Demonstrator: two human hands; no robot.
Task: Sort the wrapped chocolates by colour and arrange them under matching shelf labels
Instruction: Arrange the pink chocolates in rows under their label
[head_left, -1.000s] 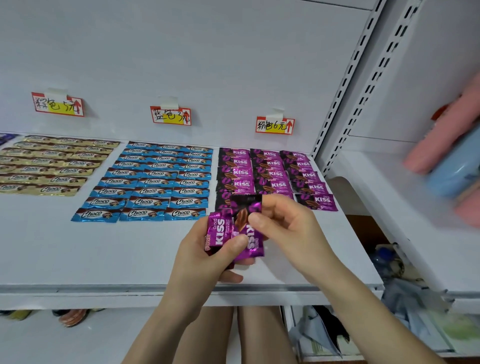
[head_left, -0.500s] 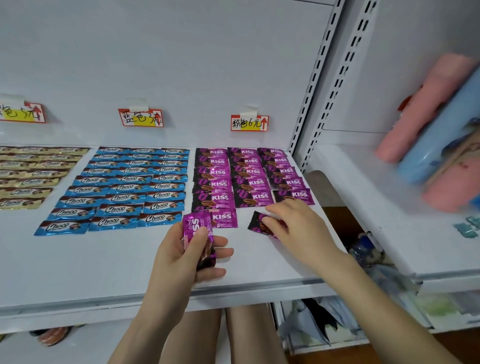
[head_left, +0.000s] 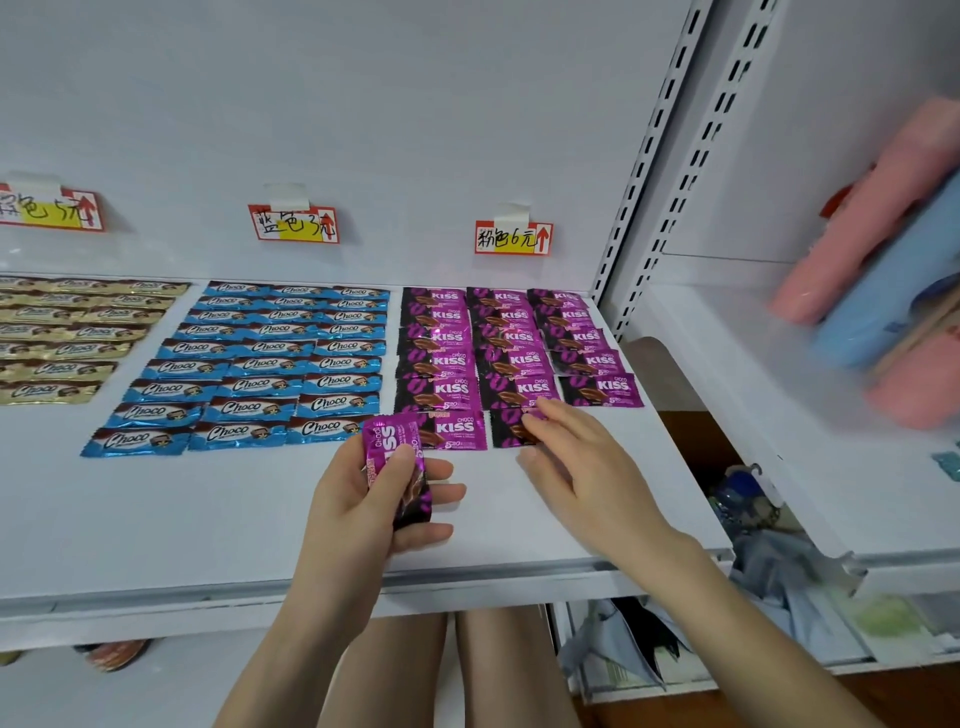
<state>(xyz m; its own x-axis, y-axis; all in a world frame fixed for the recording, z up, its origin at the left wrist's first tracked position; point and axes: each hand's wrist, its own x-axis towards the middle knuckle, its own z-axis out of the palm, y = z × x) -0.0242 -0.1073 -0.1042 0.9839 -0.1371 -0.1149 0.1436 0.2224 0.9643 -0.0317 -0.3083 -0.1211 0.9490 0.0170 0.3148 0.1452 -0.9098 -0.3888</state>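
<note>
Below the red-and-yellow paper label (head_left: 513, 238), the right hand (head_left: 576, 457), fingers flat, squared a purple foil chocolate (head_left: 506, 434) into its row while the left hand (head_left: 374, 499) gripped a spare purple packet (head_left: 385, 439) for later

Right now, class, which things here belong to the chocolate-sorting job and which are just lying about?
Job: gold chocolates, blue chocolates, purple chocolates, labels; held chocolate gripped by the left hand; front chocolate under the fingers of the right hand.
Lying about: pink and blue rolls; clutter below the shelf.
</note>
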